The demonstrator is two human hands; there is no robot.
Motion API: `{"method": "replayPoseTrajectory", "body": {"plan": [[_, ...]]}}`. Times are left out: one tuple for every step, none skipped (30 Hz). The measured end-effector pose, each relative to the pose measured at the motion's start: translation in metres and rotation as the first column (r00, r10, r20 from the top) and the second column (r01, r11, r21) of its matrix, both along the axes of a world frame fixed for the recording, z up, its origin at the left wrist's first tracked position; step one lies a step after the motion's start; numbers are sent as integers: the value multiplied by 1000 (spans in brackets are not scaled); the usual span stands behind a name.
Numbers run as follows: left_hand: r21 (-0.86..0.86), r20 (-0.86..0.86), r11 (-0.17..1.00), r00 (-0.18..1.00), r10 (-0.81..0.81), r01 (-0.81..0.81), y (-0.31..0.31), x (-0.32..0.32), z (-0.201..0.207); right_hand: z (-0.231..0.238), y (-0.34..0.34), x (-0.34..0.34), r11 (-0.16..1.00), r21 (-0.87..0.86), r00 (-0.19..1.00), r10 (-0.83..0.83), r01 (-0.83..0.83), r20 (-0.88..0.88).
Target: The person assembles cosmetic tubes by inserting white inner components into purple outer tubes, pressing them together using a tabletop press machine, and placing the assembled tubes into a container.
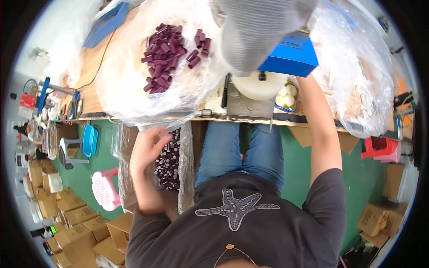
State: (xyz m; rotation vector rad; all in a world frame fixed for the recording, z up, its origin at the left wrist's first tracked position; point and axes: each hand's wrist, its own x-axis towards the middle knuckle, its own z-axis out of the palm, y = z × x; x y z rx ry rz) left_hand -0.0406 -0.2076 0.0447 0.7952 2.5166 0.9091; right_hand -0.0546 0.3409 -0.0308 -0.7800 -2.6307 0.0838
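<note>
My left hand (153,142) is over a box lined with clear plastic (185,174), at the table's front edge. Its thumb stands apart from its fingers, and I see nothing held. Inside the box are many small dark purple and whitish pieces (166,167). On plastic sheeting beyond it lies a heap of short purple tubes (163,56), with several more beside it. My right forearm (319,116) reaches up to a machine with a blue housing (292,58); the housing hides the hand. Below the housing is a round whitish disc (259,87) on a metal base (250,108).
Beside the base sits a small container of pale round pieces (286,97). A grey ribbed object (261,31) covers part of the machine. Crumpled clear plastic (353,67) lies at right, a blue tray (106,24) at far left. A pink stool (106,189) and cardboard boxes (78,223) stand at left.
</note>
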Motion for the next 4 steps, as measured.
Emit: {"method": "replayPoseTrajectory", "body": {"plan": [[94,-153,995,988,-3,18,19,-7,4,0,0,3,998,-58,1000,8,-7,17],[183,-302,982,953,4,54,38,-19,6,2,-4,6,993,-115,999,13,-9,36],[277,-386,959,920,62,52,53,-37,0,14,-19,7,992,-116,997,55,-49,55],[370,-467,926,877,115,75,72,-62,-12,19,-23,4,992,-113,997,63,-58,50]]}}
